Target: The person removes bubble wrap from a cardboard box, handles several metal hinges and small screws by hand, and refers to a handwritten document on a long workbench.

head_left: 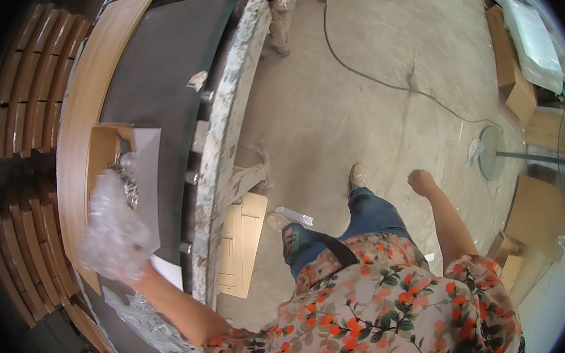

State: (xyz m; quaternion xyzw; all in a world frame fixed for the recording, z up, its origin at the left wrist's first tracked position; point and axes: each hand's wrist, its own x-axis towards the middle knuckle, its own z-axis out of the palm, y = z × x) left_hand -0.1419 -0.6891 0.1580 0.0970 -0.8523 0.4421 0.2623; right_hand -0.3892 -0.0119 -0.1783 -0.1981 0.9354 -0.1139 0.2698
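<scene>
My left hand (135, 264) grips a clear plastic bag (109, 226) at the front of an open cardboard box (103, 149). The crumpled film covers most of its fingers. Small shiny metal pieces (130, 178) show inside the box, partly behind the bag. A pale grey flap (151, 173) stands along the box's right side. Out over the floor, away from the bench, my right hand (420, 183) is closed in a loose fist, and nothing shows in it.
The box rests on a dark belt (165, 61) beside a long wooden board (99, 62). More clear film (145, 322) lies nearer me. Stacked brown cartons (34, 90) stand at left. Light panels (243, 243) lean below the bench; a cable (369, 80) crosses the floor.
</scene>
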